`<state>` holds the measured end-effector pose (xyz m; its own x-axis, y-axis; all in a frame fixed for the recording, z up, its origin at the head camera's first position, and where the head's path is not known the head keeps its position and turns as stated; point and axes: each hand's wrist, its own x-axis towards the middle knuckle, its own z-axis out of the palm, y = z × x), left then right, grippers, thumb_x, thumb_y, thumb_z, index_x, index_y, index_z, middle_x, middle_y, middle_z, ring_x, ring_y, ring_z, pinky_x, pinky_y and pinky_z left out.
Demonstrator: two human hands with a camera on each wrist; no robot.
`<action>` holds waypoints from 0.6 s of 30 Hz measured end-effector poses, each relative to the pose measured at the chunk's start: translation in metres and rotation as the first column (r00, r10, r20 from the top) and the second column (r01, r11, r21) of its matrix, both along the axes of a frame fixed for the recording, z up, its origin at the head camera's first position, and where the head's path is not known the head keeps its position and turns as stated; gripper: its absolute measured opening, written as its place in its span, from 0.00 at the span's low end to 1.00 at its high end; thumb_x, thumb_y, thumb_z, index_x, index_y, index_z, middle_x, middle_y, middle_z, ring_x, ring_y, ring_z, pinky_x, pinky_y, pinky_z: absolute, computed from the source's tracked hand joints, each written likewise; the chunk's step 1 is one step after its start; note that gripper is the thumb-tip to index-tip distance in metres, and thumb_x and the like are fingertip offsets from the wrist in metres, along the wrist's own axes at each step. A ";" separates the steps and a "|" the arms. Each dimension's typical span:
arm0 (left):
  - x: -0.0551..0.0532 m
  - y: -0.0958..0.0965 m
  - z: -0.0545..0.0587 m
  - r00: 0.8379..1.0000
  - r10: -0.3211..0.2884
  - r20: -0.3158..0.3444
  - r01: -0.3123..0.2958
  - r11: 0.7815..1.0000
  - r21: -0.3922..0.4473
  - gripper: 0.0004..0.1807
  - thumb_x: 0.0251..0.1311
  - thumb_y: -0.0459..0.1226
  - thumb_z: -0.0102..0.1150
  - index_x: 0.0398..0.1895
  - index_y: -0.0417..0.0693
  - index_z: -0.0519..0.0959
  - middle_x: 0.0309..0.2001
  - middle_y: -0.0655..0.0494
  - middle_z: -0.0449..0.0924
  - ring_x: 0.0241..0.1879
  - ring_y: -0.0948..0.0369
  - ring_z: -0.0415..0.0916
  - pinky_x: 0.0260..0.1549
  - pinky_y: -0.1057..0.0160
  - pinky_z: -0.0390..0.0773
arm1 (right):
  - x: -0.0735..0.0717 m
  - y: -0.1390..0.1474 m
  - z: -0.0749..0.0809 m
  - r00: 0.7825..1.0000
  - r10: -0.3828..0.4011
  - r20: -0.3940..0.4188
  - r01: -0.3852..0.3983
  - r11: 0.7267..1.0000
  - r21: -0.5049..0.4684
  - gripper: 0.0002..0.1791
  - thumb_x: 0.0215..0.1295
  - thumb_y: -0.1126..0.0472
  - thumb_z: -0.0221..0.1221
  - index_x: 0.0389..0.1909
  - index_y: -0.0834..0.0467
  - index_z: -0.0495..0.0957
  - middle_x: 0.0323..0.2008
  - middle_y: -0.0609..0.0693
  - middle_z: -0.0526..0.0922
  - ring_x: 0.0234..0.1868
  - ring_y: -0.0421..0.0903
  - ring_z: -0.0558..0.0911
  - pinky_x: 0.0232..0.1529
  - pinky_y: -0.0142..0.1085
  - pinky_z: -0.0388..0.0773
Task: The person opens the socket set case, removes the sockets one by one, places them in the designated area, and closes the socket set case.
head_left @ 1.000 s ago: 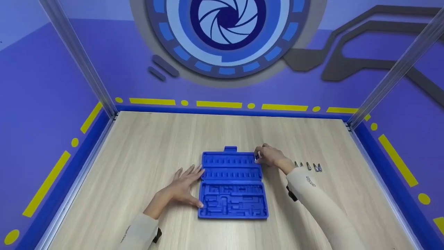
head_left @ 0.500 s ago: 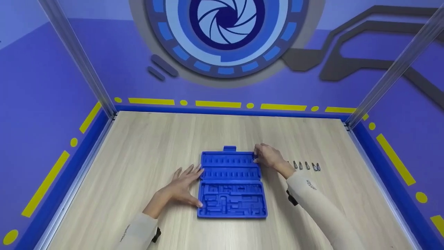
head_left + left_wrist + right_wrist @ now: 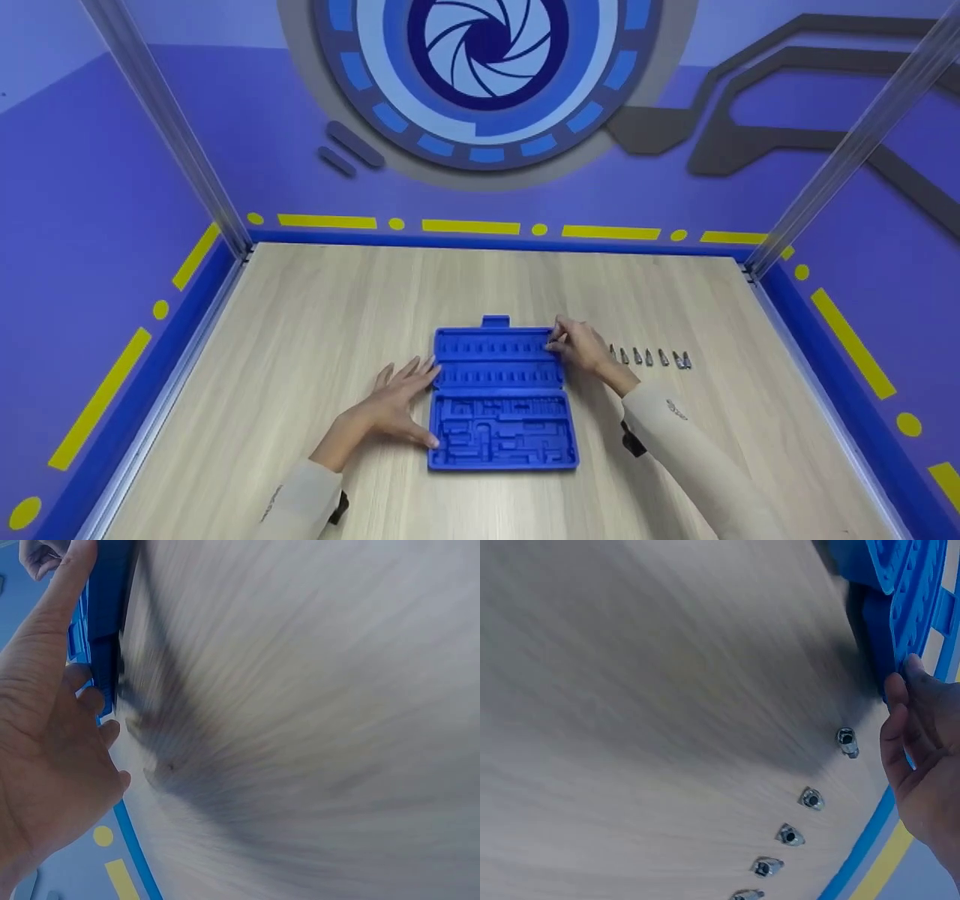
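An opened blue plastic socket-set case (image 3: 495, 433) lies on the table in the head view, its recessed lid section (image 3: 499, 361) towards the back. Spread along the case's left edge, my left hand (image 3: 394, 403) touches it with thumb and fingertips. My right hand (image 3: 583, 345) is at the lid's upper right corner, fingers bent. It pinches a small metal bit socket there, mostly hidden by the fingertips. In the right wrist view, the thumb and fingers of that hand (image 3: 930, 731) meet at the case edge. Several bit sockets (image 3: 649, 358) stand in a row right of the case.
The light wooden table (image 3: 337, 292) is bounded by blue panels with yellow marks and by metal posts (image 3: 176, 142). A latch tab (image 3: 495, 321) sticks out from the case's back edge. In the right wrist view, the nearest bit socket (image 3: 847, 741) stands close to the right hand.
My right hand has shifted slightly at the lid corner, and more bit sockets show beside its wrist. The left hand and the case stay put; the head view moves a little.
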<state>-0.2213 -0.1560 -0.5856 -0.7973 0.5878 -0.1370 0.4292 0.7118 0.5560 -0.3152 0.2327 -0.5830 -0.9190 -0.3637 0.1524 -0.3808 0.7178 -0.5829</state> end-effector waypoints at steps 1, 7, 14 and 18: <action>0.000 0.000 0.000 1.000 -0.001 -0.003 0.001 1.000 -0.003 0.72 0.38 0.63 0.80 0.83 0.47 0.49 0.83 0.45 0.44 0.82 0.38 0.37 0.76 0.28 0.33 | 0.000 -0.001 -0.001 1.000 -0.017 0.022 0.017 0.999 -0.035 0.10 0.62 0.65 0.69 0.33 0.61 0.76 0.36 0.57 0.89 0.30 0.46 0.84 0.31 0.35 0.79; -0.001 -0.002 -0.002 1.000 -0.011 -0.014 0.010 1.000 -0.016 0.72 0.38 0.64 0.79 0.83 0.47 0.50 0.83 0.46 0.44 0.82 0.38 0.38 0.75 0.27 0.33 | -0.002 -0.001 -0.005 0.990 -0.046 0.134 0.077 0.969 -0.235 0.10 0.66 0.69 0.66 0.40 0.68 0.74 0.36 0.64 0.87 0.32 0.47 0.84 0.29 0.27 0.76; -0.001 -0.001 -0.002 1.000 -0.008 -0.020 0.008 1.000 -0.025 0.72 0.37 0.65 0.79 0.83 0.48 0.50 0.83 0.47 0.44 0.82 0.39 0.38 0.76 0.28 0.34 | 0.001 -0.005 -0.002 0.981 -0.056 0.187 0.115 0.940 -0.320 0.11 0.67 0.68 0.65 0.45 0.71 0.77 0.35 0.66 0.87 0.29 0.40 0.81 0.29 0.25 0.75; -0.002 -0.001 -0.002 1.000 -0.004 -0.021 0.004 1.000 -0.029 0.73 0.36 0.66 0.78 0.83 0.48 0.50 0.83 0.47 0.44 0.82 0.39 0.38 0.76 0.28 0.33 | 0.002 -0.007 0.002 0.975 -0.058 0.214 0.129 0.933 -0.336 0.13 0.69 0.66 0.64 0.49 0.71 0.79 0.35 0.65 0.87 0.29 0.40 0.80 0.28 0.25 0.73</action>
